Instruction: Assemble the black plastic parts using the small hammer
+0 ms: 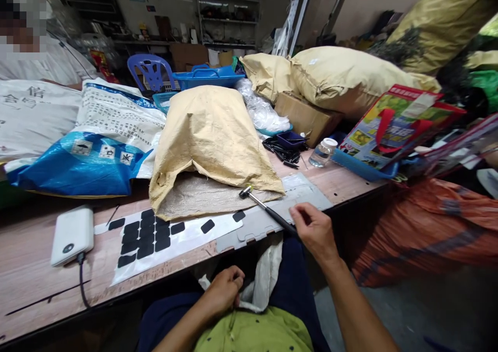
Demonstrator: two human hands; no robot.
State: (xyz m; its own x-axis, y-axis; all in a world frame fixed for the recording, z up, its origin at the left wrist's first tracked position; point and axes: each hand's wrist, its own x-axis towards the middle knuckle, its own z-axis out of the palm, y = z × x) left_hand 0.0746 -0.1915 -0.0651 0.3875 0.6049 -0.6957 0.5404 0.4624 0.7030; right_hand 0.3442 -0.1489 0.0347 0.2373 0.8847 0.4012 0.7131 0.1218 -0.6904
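My right hand (pixel 313 228) is by the table's front edge, at the handle end of a small hammer (pixel 272 214); thumb and index finger are bent towards each other, and whether they grip the handle is unclear. My left hand (pixel 227 287) hangs over my lap with curled fingers, beside a whitish cloth (pixel 261 279); anything inside it is hidden. The hammer's head rests by the open mouth of a tan woven sack (pixel 213 134). Several black rounded squares (pixel 146 232) lie on a white sheet (pixel 175 253), left of a grey board (pixel 254 232).
A white power bank (pixel 72 235) with a cable sits at the left. Blue and white sacks (pixel 97 149) lie behind it. Towards the right are a clear jar (pixel 323 152), a cardboard box (pixel 305 116), a colourful bag (pixel 389 129) and an orange sack (pixel 424 232). A person (pixel 42 64) is at upper left.
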